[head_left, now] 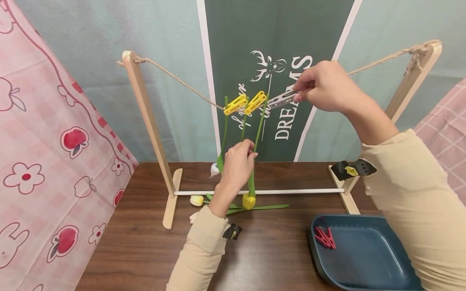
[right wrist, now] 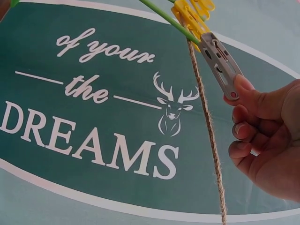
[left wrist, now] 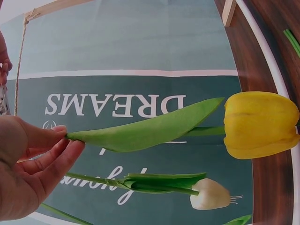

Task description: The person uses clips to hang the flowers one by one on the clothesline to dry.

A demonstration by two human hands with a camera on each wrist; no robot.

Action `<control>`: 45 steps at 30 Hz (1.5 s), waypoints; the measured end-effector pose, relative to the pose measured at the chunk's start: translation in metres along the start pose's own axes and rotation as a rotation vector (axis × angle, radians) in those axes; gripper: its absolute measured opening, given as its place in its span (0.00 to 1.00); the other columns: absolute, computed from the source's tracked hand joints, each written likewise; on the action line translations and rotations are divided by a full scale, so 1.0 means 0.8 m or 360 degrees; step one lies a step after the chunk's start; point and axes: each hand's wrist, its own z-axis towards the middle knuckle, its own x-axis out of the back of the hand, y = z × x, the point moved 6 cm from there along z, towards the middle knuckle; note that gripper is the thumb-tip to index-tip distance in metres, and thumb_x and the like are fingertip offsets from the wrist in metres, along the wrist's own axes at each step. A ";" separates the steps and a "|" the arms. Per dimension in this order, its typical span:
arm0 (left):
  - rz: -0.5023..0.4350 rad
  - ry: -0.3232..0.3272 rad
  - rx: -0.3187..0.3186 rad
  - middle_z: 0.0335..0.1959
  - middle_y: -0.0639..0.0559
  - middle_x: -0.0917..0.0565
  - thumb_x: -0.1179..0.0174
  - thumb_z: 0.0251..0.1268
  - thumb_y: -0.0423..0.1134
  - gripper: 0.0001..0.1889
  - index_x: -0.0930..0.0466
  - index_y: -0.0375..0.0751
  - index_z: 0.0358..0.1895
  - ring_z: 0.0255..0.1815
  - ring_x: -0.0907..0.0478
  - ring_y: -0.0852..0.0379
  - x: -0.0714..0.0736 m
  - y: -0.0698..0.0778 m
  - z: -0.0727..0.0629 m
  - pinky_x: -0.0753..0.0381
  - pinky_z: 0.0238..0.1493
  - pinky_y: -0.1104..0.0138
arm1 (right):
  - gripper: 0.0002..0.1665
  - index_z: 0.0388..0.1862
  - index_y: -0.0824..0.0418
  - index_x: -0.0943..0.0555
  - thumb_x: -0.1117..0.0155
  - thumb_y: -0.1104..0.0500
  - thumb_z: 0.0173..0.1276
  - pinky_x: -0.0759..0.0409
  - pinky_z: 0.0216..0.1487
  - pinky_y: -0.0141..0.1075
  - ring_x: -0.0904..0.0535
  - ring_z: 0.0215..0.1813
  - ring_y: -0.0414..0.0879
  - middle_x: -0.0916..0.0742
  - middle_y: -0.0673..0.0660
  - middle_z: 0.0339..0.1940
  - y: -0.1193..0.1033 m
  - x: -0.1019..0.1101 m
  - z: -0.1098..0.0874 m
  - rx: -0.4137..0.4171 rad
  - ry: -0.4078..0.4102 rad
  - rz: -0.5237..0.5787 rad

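My left hand (head_left: 237, 163) pinches the green stem of a yellow tulip (left wrist: 260, 124) where its leaf begins. The flower hangs head down, and its stem end reaches up to the rope (head_left: 174, 83). A grey clothespin (right wrist: 221, 65) is pinched between the thumb and fingers of my right hand (head_left: 325, 87). Its tip is at the rope beside that stem; whether it grips them I cannot tell. Just left, two yellow clothespins (head_left: 256, 102) sit on the rope at other stems. One hanging flower, a white tulip (left wrist: 206, 194), shows beside the yellow one.
The rope spans two wooden posts (head_left: 147, 121) joined low down by a white rod (head_left: 298, 191). Loose tulips, one pale yellow (head_left: 197, 200), lie on the brown table (head_left: 269, 250). Red clothespins (head_left: 325, 237) lie in a blue tray (head_left: 316, 262) at the right front.
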 end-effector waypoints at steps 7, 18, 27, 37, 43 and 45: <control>0.0007 0.0001 0.0007 0.27 0.48 0.21 0.40 0.59 0.33 0.06 0.22 0.34 0.37 0.29 0.23 0.55 -0.001 -0.001 0.001 0.24 0.34 0.64 | 0.05 0.28 0.69 0.17 0.35 0.66 0.55 0.35 0.27 0.37 0.28 0.27 0.49 0.16 0.60 0.22 -0.003 0.005 0.009 0.0027 0.0032 -0.0091; 0.0012 0.0008 -0.0016 0.27 0.48 0.21 0.40 0.59 0.32 0.06 0.22 0.34 0.37 0.29 0.22 0.54 -0.001 0.001 0.001 0.24 0.35 0.61 | 0.07 0.22 0.69 0.18 0.42 0.71 0.55 0.37 0.28 0.41 0.29 0.29 0.55 0.18 0.62 0.22 -0.013 -0.002 0.018 0.0074 0.0064 -0.0197; 0.0030 -0.0007 -0.0020 0.27 0.48 0.21 0.40 0.60 0.32 0.06 0.23 0.34 0.37 0.30 0.22 0.54 -0.003 0.003 0.000 0.25 0.36 0.61 | 0.09 0.21 0.69 0.19 0.46 0.72 0.56 0.36 0.30 0.43 0.29 0.29 0.55 0.19 0.60 0.20 -0.019 -0.011 0.020 0.0062 -0.0048 -0.0218; 0.0021 0.0002 -0.0048 0.27 0.47 0.21 0.40 0.59 0.31 0.05 0.22 0.33 0.36 0.29 0.22 0.53 -0.004 0.006 -0.002 0.24 0.34 0.62 | 0.10 0.20 0.69 0.20 0.47 0.73 0.55 0.34 0.30 0.43 0.28 0.28 0.54 0.19 0.60 0.20 -0.024 -0.019 0.020 0.0098 -0.0107 -0.0241; 0.0040 -0.0002 -0.0051 0.27 0.48 0.20 0.40 0.59 0.31 0.05 0.22 0.34 0.36 0.29 0.22 0.54 -0.007 0.005 -0.003 0.24 0.33 0.63 | 0.08 0.24 0.70 0.19 0.45 0.72 0.56 0.32 0.31 0.45 0.27 0.29 0.55 0.18 0.62 0.24 -0.022 -0.023 0.020 0.0094 -0.0171 -0.0251; 0.0040 0.0001 -0.0050 0.27 0.48 0.20 0.40 0.59 0.32 0.05 0.22 0.34 0.36 0.29 0.22 0.54 -0.007 0.003 -0.002 0.24 0.33 0.63 | 0.07 0.28 0.71 0.18 0.45 0.71 0.57 0.30 0.34 0.46 0.26 0.31 0.56 0.18 0.64 0.27 -0.020 -0.024 0.020 0.0087 -0.0204 -0.0244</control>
